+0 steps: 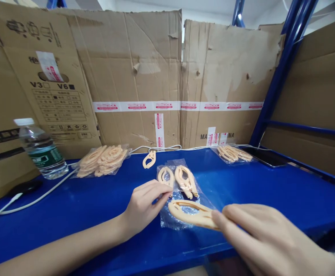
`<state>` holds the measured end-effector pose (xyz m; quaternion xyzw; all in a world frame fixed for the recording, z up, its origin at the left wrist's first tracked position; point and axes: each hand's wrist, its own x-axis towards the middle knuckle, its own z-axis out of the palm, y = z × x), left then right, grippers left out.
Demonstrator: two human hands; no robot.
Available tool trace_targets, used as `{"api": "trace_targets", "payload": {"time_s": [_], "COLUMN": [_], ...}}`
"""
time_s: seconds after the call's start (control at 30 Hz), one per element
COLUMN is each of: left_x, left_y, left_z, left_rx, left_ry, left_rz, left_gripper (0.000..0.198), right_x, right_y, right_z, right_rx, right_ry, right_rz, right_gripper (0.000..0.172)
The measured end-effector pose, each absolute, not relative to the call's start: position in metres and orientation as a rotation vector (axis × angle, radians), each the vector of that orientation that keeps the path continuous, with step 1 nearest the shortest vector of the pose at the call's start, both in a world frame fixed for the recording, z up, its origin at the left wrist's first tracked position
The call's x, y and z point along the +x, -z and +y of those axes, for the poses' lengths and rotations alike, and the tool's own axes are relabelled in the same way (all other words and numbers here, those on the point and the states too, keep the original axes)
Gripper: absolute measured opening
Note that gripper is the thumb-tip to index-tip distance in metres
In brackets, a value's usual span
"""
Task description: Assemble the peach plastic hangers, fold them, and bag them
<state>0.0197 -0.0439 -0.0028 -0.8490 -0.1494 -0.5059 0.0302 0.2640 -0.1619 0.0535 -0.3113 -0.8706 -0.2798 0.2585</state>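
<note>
My right hand (256,234) pinches one end of a beige folding hanger (190,220), a flat looped piece, and holds it level above the front of a clear plastic bag (167,218). At the bag's left edge, my left hand (147,201) is closed, thumb and forefinger pressed together on the film. Inside the bag's far part lie a left folded hanger (162,175) and a right folded hanger (184,180), side by side. The left one's lower end is partly behind my left fingertips. Behind the bag, a single loose hanger (149,160) rests on the blue table (112,203).
A filled bag of hangers (102,161) sits at the back left, another bag (232,153) at the back right beside a dark phone (266,157). A water bottle (42,149), black mouse (25,187) and white cable (45,194) occupy the left. Cardboard panels (138,76) wall the back.
</note>
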Motion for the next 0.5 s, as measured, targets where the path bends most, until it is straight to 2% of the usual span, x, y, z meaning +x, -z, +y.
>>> {"api": "trace_targets", "payload": {"time_s": [0.1,0.23,0.3,0.5], "left_x": [0.020,0.020,0.019,0.019], "left_y": [0.003,0.000,-0.001,-0.001], "left_z": [-0.044,-0.046,-0.047,-0.048], "left_rx": [-2.623,-2.628,-2.612,-2.574], "left_ry": [1.583,1.591,1.588,1.617], "left_rz": [-0.483,-0.453,-0.441,-0.422], "left_gripper": [0.013,0.017,0.016,0.016], "right_x": [0.245,0.225,0.214,0.194], "right_y": [-0.045,-0.027,-0.016,0.005], "right_z": [-0.156,-0.134,-0.120,-0.094], "right_rx": [-0.741,-0.735,-0.749,-0.917], "right_ry": [0.977,1.152,1.207,1.231], "right_rz": [-2.505,-2.497,-2.490,-2.450], "right_gripper": [0.035,0.028,0.026,0.033]}}
